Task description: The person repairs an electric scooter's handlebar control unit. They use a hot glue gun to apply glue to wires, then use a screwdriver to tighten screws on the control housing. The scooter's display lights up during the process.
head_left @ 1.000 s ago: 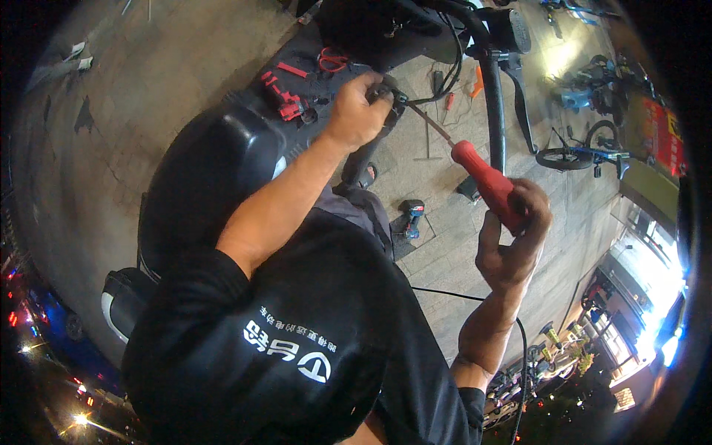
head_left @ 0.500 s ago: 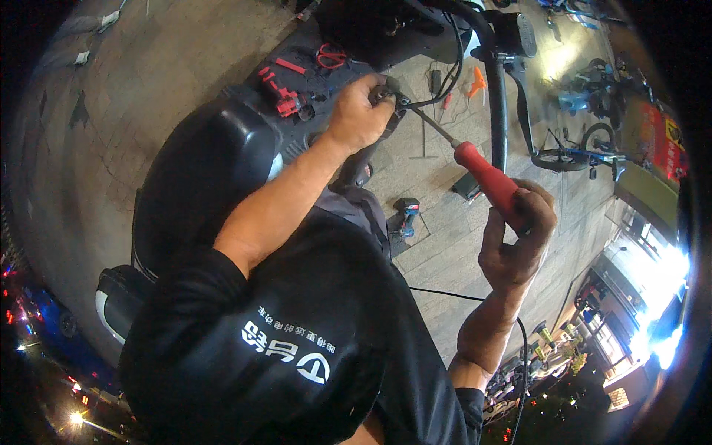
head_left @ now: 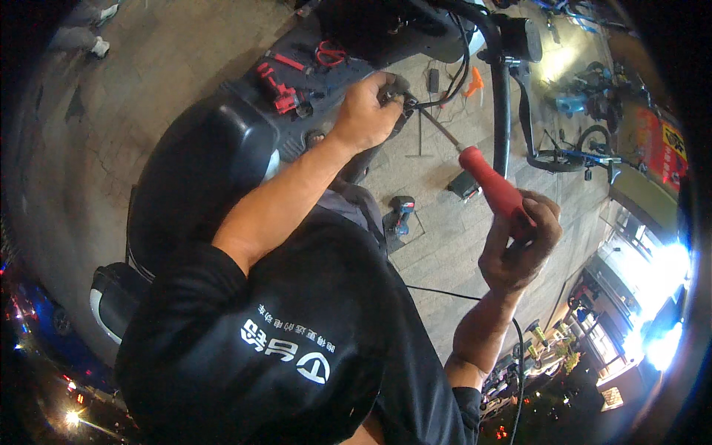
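Note:
My right hand [head_left: 521, 248] grips the end of a red-handled screwdriver [head_left: 492, 183]. Its metal shaft slants up and left, with the tip at a small dark part [head_left: 395, 93] pinched in my left hand [head_left: 365, 115]. Black cables [head_left: 464, 65] loop from beside that part up toward the handlebar [head_left: 501, 115]. My fingers partly cover the part, so its kind and the exact spot the tip touches cannot be made out.
The scooter's black seat [head_left: 204, 148] lies to the left. A red tool [head_left: 279, 90] and red-handled cutters or pliers [head_left: 330, 53] rest on the footboard. A cordless drill [head_left: 402, 213], a dark box [head_left: 464, 185] and an orange tool [head_left: 475, 81] are on the pavement. Bicycles [head_left: 593, 144] stand at right.
The view has shifted slightly. Both hands keep their holds, and the screwdriver stays at the dark part; my right fingers have shifted a little around the handle.

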A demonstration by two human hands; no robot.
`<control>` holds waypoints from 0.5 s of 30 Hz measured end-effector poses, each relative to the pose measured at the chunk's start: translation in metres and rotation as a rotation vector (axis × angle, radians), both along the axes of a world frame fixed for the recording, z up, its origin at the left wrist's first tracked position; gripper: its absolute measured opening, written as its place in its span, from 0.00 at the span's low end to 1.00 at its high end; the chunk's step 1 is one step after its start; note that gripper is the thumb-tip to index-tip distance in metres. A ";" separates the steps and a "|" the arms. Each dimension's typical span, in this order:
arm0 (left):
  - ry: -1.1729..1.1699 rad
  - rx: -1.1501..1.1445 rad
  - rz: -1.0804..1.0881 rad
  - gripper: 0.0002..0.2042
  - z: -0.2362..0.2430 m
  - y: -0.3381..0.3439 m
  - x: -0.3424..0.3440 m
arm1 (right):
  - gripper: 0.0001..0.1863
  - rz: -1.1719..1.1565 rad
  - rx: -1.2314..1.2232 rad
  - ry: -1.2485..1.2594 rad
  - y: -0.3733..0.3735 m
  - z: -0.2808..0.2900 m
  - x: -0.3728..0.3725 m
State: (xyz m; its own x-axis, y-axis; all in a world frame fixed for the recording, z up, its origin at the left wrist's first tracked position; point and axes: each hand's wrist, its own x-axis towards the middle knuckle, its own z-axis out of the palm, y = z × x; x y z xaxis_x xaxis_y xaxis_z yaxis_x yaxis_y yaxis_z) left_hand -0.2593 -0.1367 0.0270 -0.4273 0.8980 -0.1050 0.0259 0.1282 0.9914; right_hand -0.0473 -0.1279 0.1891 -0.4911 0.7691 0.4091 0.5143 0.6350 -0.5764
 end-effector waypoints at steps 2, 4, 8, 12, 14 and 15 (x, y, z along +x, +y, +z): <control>0.003 -0.013 0.011 0.09 -0.002 -0.003 0.001 | 0.19 -0.120 -0.053 -0.269 -0.004 0.006 0.005; -0.065 0.007 0.039 0.10 -0.012 0.000 0.002 | 0.20 -0.243 -0.292 -0.319 -0.006 0.011 0.010; -0.106 0.013 0.027 0.09 -0.015 0.001 0.000 | 0.16 0.010 -0.035 -0.189 0.000 0.004 0.009; -0.066 0.011 0.036 0.08 -0.017 0.002 -0.002 | 0.15 -0.228 -0.168 -0.170 -0.002 -0.001 0.013; -0.083 0.044 0.057 0.09 -0.023 0.005 0.001 | 0.17 -0.126 -0.082 -0.073 0.005 -0.005 0.011; -0.118 0.061 0.072 0.10 -0.021 0.004 0.002 | 0.18 -0.130 -0.080 -0.069 0.006 -0.006 0.010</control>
